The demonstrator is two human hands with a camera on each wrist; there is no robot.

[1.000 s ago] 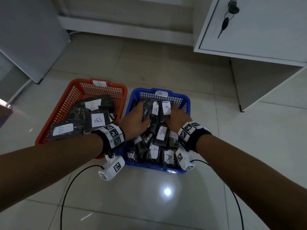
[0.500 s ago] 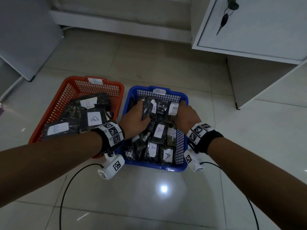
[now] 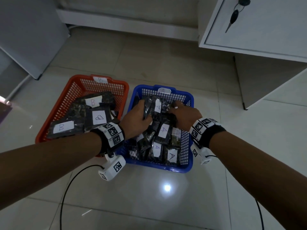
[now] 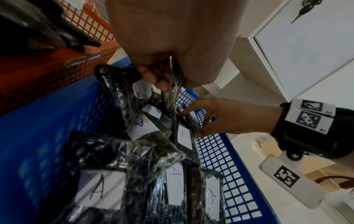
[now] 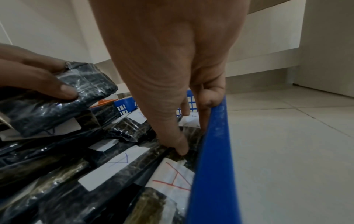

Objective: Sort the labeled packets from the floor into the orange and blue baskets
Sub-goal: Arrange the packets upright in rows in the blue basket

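Note:
The blue basket [image 3: 190, 97], tagged A, holds several dark wrapped packets with white A labels [image 3: 164, 129]. My left hand [image 3: 137, 118] is inside it and grips one A packet [image 3: 152, 105] at the far left; its fingers curl round that packet [image 4: 116, 84] in the left wrist view. My right hand [image 3: 184, 113] reaches into the far right corner, and its straight fingers [image 5: 178, 144] press down on packets beside the blue rim [image 5: 208, 166]. The orange basket [image 3: 73, 80], tagged B, holds B packets [image 3: 98, 118].
Both baskets stand side by side on a pale tiled floor [image 3: 166, 205]. A white cabinet [image 3: 257, 30] with keys [image 3: 234, 15] in its lock rises at the right. A grey panel [image 3: 25, 39] leans at the left. Wrist-camera cables [image 3: 74, 178] trail on the floor.
My right hand has shifted to the basket's far right corner and set its A packet down among the others. My left hand keeps its grip on its packet.

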